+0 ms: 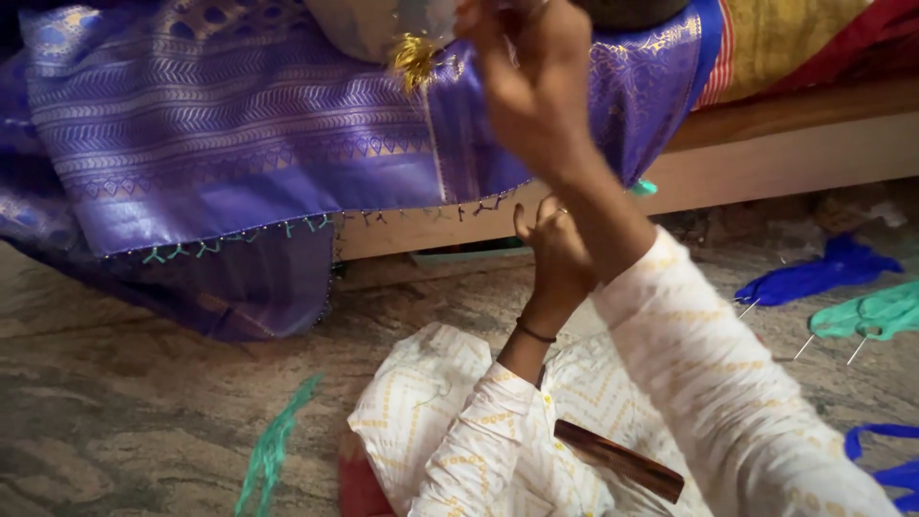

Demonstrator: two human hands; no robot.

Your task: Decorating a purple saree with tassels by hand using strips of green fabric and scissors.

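Observation:
A purple sari (230,144) with woven gold patterns hangs over the edge of a wooden bed frame (814,153). Small green and blue thread knots run along its lower border (239,235). My right hand (526,86) is raised high in front of the sari, blurred, with its fingertips at the top edge of the view beside a gold tassel (414,59). My left hand (553,249), wearing a ring and a dark wrist band, sits just below the sari's border with the thumb up. My right forearm partly covers it. What either hand grips is not visible.
A dark brown flat stick (617,460) lies on my lap, which is covered in white patterned cloth. Green thread (273,450) lies on the stone floor at left. Blue thread (823,273), green thread (876,311) and more blue thread (890,464) lie at right.

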